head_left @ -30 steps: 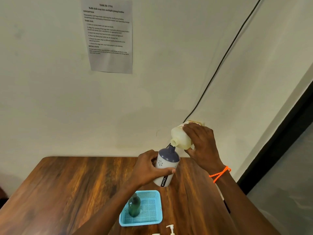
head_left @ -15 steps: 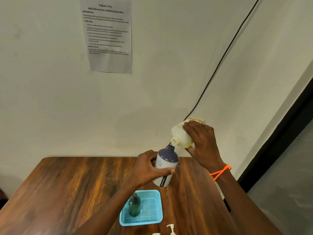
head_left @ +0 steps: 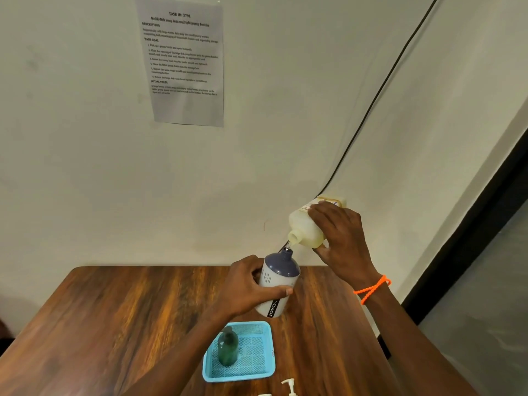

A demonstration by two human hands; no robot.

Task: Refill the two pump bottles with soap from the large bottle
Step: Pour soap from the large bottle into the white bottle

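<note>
Soap bottle [head_left: 307, 228], the big pale one, is tipped over with its mouth pointing down and to the left, just above the open neck of the white pump bottle [head_left: 275, 284] with the blue top. A thin bit of soap shows between the two mouths. The right hand [head_left: 341, 238] holds the big bottle from behind, its fingers curled round the body. The left hand [head_left: 248, 287] grips the white pump bottle round its middle, with the thumb across the front, and holds it tilted up off the bench [head_left: 114, 324]. Compared with a moment ago, almost nothing has moved: both hands and both bottles sit in the same spots, and the pour goes on. Below the hands, a light blue basket [head_left: 258, 375] sits on the brown wooden bench, and a dark green pump bottle [head_left: 228, 348] stands upright in its left side with no pump on top. Near the bottom edge of the view lies a white pump head [head_left: 289, 385], just in front of the basket. An orange band [head_left: 371, 288] is on the right wrist. On the wall behind, a printed paper sheet [head_left: 183, 61] hangs up high, and a black cable [head_left: 380, 90] runs down the wall behind the big bottle. The left arm covers part of the bench in front of the basket.
</note>
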